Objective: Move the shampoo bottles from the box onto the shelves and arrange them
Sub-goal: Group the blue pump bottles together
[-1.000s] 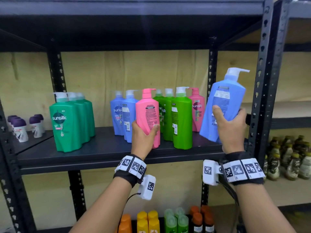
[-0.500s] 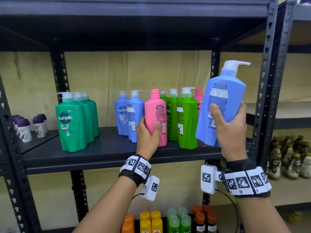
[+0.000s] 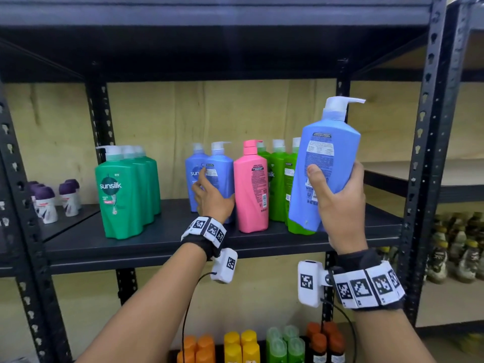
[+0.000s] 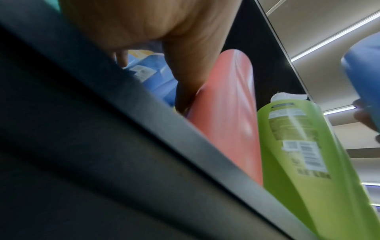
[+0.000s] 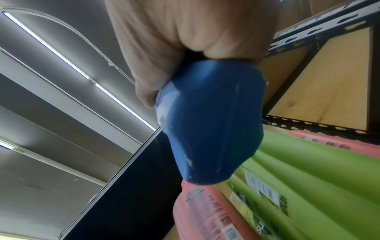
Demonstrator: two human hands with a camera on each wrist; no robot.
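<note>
- The right hand (image 3: 337, 203) has its grip wrapped around the big blue bottle (image 3: 326, 163), lifted so it can go on the shelf (image 3: 157, 242).
- The left hand (image 3: 212, 197) has its grip around a shelf blue bottle (image 3: 221, 166), likely to make room.

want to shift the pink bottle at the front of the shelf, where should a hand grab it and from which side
Grip the pink bottle round its flat-sided body, about mid-height, coming straight in from the open front of the shelf. It stands upright at the front edge, its broad face outward. A blue bottle and the left hand crowd one side and green bottles the other, so the sides look tight. The thin pump neck looks like a poorer hold.
</note>
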